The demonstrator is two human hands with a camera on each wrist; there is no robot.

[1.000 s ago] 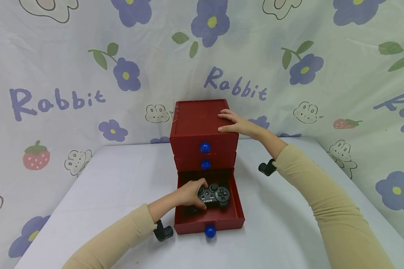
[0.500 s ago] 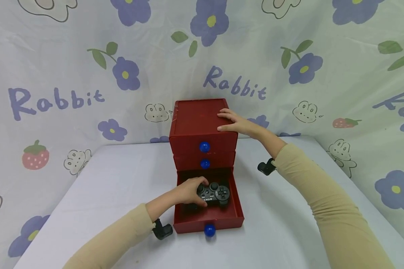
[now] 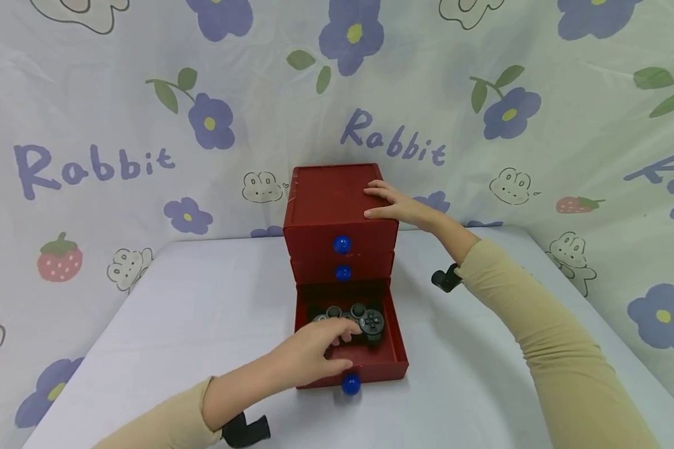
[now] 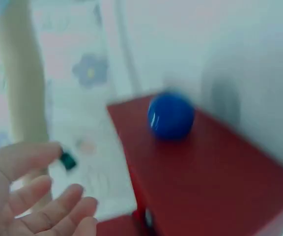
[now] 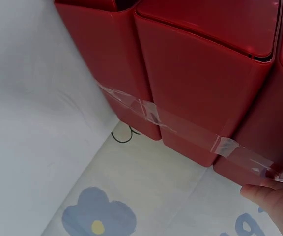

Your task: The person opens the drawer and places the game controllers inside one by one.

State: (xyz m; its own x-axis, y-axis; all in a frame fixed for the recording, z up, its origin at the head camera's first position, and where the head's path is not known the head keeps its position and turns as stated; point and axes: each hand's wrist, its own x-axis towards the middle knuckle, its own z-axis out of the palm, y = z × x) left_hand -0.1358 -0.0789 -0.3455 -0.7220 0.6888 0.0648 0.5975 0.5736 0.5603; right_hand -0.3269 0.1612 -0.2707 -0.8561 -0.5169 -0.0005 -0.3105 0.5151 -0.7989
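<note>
A red cabinet of three stacked drawers stands in the head view, its bottom drawer pulled out. Inside that drawer lies a black game controller, partly covered by my left hand. That hand is over the drawer's front left part, fingers loosely bent and holding nothing. In the left wrist view the fingers hang apart beside the drawer front and its blue knob. My right hand rests on the cabinet's top right edge, fingers spread; in the right wrist view its thumb lies against the side.
Two more blue knobs mark the upper drawer and the middle drawer, both closed. Clear tape runs across the cabinet's side. A white cloth covers the table, and a printed curtain hangs behind.
My left hand has let go of the controller and drawn back toward the drawer's front. The controller stays in the drawer. My right hand has not moved.
</note>
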